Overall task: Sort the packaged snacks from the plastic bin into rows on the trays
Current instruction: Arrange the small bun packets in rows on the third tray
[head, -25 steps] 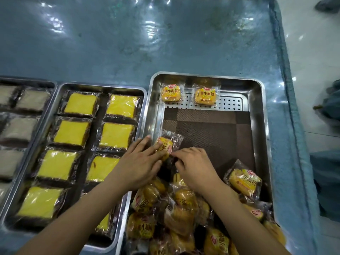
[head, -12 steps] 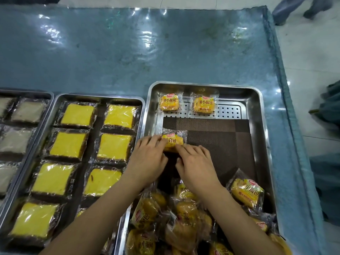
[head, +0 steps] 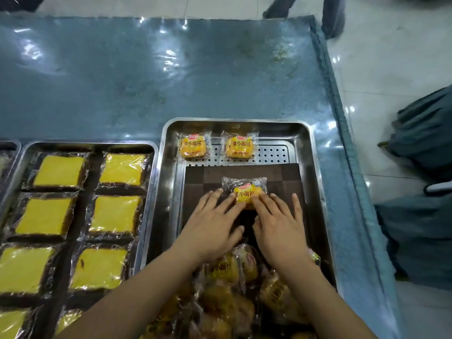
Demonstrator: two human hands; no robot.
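Both hands flat, fingers spread: left hand (head: 210,223) and right hand (head: 278,223) touch the bread packet (head: 245,190) on the mat (head: 281,177) in the tray (head: 315,167). Packet lies just ahead of them, long axis crosswise, equally near both.

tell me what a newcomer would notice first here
The left hand and right hand press flat fingers on one small bread packet on the dark mat in the steel tray. Two matching packets lie at its far end, a loose heap at its near end. Wrapped yellow cakes fill the tray beside it.
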